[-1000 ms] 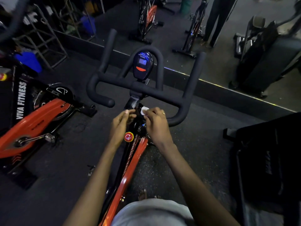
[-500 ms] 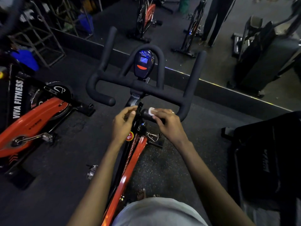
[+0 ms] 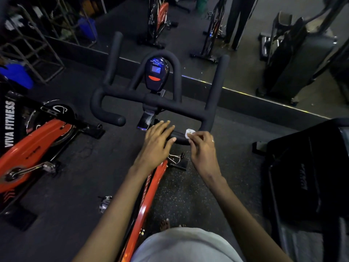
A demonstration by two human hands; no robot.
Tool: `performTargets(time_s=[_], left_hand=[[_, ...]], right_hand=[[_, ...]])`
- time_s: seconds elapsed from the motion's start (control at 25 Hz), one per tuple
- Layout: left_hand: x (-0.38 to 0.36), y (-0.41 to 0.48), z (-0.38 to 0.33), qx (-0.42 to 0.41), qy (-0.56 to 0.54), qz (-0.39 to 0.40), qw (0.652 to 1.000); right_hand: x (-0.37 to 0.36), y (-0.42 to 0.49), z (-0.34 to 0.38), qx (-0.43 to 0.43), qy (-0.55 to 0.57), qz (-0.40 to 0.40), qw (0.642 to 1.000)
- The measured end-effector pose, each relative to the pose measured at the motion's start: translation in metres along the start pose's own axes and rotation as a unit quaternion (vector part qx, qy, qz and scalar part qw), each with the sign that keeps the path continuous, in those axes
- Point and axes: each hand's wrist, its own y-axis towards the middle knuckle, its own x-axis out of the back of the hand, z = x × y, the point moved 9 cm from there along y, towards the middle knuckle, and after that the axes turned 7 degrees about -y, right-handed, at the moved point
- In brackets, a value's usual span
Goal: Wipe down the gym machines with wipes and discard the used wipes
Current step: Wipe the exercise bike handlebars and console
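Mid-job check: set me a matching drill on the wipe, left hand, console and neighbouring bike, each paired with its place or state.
Things:
1. wipe
2. left hand
3. console
4. neighbouring bike

Places or states:
A. inside the handlebar loop, screen lit blue
B. pinched by the right hand against the near grip
C. orange frame, off to the left
D. laid flat over the handlebar end

Pairs: 1-B, 2-D, 3-A, 4-C

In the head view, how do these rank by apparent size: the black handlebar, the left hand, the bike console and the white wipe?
1. black handlebar
2. left hand, though it is nearer the camera
3. bike console
4. white wipe, partly hidden by the right hand
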Motion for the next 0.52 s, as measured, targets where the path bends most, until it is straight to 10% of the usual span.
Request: performTargets(time_s=[0.52], left_hand=[[-0.023, 0.023, -0.032, -0.073, 0.077, 0.086, 0.991]], right_hand=[[0.036, 0.055, -0.058, -0.117, 0.040, -0.063, 0.990]])
